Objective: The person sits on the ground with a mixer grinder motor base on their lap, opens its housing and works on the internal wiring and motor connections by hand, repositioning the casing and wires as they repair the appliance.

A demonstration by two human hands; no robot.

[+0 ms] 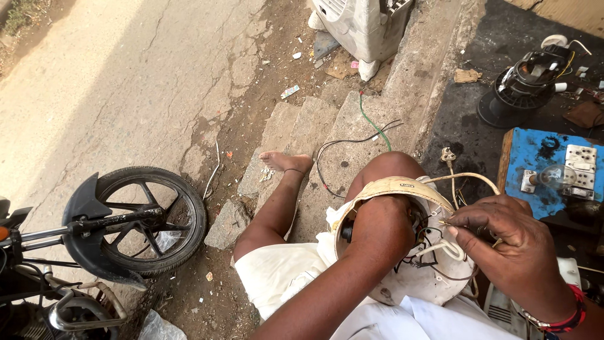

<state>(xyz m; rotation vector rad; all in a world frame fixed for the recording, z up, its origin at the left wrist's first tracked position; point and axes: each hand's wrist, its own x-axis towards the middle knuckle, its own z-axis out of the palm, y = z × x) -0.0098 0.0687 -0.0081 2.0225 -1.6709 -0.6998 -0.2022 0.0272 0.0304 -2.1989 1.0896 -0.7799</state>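
A round cream fan housing rests on my lap, open side up, with black and white wires loose inside. My left hand reaches down into the housing, its fingers hidden inside. At the housing's right rim my right hand has its fingers pinched on thin wire ends. A red bangle sits on the right wrist. A cream cord loops up from the housing.
Stone steps drop to a cracked road. A motorbike's front wheel stands at the left. A white cooler is at the top. At the right are a black fan motor and a blue board with a bulb and switches.
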